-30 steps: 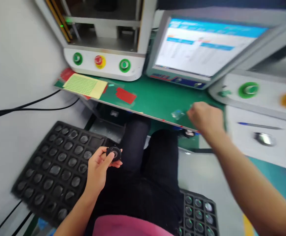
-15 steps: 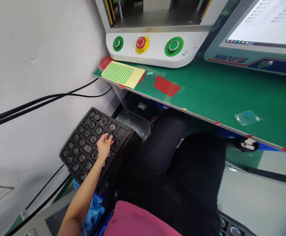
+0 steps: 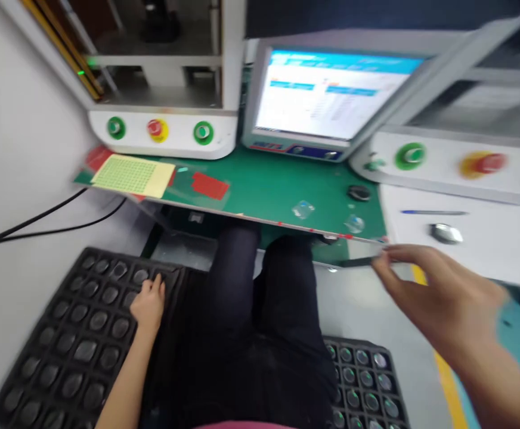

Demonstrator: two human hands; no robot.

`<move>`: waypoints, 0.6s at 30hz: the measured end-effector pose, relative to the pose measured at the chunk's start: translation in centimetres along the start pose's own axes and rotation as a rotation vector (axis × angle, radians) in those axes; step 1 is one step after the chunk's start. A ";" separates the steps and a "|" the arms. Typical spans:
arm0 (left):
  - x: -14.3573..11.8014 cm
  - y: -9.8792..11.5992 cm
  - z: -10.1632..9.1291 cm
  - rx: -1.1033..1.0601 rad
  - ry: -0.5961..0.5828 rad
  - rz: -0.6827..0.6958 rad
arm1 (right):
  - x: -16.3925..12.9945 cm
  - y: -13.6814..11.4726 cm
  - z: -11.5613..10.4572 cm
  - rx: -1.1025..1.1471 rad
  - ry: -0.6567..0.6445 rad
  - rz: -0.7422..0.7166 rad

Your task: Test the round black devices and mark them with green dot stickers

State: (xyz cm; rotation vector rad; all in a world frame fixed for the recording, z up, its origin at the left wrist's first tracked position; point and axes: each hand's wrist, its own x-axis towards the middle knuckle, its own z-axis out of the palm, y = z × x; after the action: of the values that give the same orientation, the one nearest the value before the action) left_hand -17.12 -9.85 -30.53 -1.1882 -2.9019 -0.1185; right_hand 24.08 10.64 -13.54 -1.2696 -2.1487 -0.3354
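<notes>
Hands part over two trays of small round parts

Nearest the camera, a person sits with dark trousers (image 3: pixel 260 333) between two black trays. The right tray (image 3: pixel 365 381), low at the frame's bottom edge, holds rows of small round parts (image 3: pixel 362 357), some with shiny tops. Above it the right hand (image 3: pixel 439 298) hangs in the air off the bench's front right corner, fingers spread and slightly curled, holding nothing that can be seen; motion blur softens it.

On the other side the left hand (image 3: pixel 149 305) lies on the near right edge of the left tray (image 3: pixel 63 345), fingers bent down onto a pocket. Whether they pinch a part there cannot be told. The pockets about it hold dark round parts (image 3: pixel 101 322), seated one to a cell.

These parts look small, light and rigid, likely smooth at the rim, so a fingertip pinch across the outer edge seems the safest hold; the glossy faces may mark or slip if pressed.

Farther off, the green bench (image 3: pixel 264 190) carries a yellow sheet of dots (image 3: pixel 132 176) at its left corner, a red sheet (image 3: pixel 210 186) beside it, and clear scraps (image 3: pixel 303 209) near the front edge. Behind stand a machine with green and red buttons (image 3: pixel 158 129) and a lit screen (image 3: pixel 327 95).
</notes>
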 end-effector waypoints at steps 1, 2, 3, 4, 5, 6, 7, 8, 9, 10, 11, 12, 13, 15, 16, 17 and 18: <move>0.4 0.1 0.2 0.014 0.023 0.013 | 0.3 0.3 0.0 0.004 0.031 0.011; 0.7 0.2 0.4 0.025 0.042 0.031 | 0.9 0.6 0.3 0.030 0.043 0.039; 0.9 0.4 0.6 0.033 0.058 0.051 | 1.6 1.0 0.8 0.062 0.051 0.076; 1.0 0.5 0.7 0.040 0.072 0.072 | 2.5 1.5 1.4 0.105 0.025 0.135; 0.9 0.6 0.8 0.046 0.087 0.091 | 3.4 2.1 2.2 0.151 -0.022 0.193; 0.8 0.6 0.8 0.051 0.102 0.110 | 4.5 2.7 3.0 0.189 -0.081 0.241; 0.6 0.6 0.8 0.056 0.118 0.127 | 5.5 3.3 3.9 0.221 -0.149 0.279; 0.4 0.5 0.7 0.056 0.133 0.145 | 6.5 3.9 4.9 0.249 -0.220 0.313; 0.2 0.5 0.6 0.059 0.151 0.167 | 7.4 4.4 5.8 0.261 -0.275 0.337; 0.0 0.4 0.5 0.069 0.169 0.195 | 8.3 4.9 6.7 0.251 -0.313 0.347; -0.2 0.4 0.4 0.086 0.185 0.228 | 9.0 5.2 7.6 0.221 -0.332 0.344; -0.4 0.4 0.3 0.109 0.199 0.264 | 9.6 5.3 8.3 0.190 -0.360 0.337; -0.5 0.4 0.3 0.134 0.209 0.295 | 10.1 5.3 9.0 0.157 -0.393 0.325; -0.9 0.7 0.0 0.160 0.216 0.325 | 10.7 4.9 10.1 0.096 -0.470 0.286; -1.1 0.8 -0.1 0.144 0.210 0.323 | 10.8 4.6 10.5 0.071 -0.509 0.264; -1.3 1.0 -0.3 0.115 0.202 0.314 | 10.8 4.2 10.8 0.050 -0.544 0.245; -1.6 1.1 -0.5 0.082 0.194 0.303 | 10.8 3.9 10.9 0.032 -0.572 0.230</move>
State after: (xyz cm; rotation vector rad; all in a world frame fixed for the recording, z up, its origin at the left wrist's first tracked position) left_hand -15.25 -10.20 -29.97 -1.4901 -2.5049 -0.1048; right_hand 19.52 25.66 -15.73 -1.7292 -2.4083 0.1836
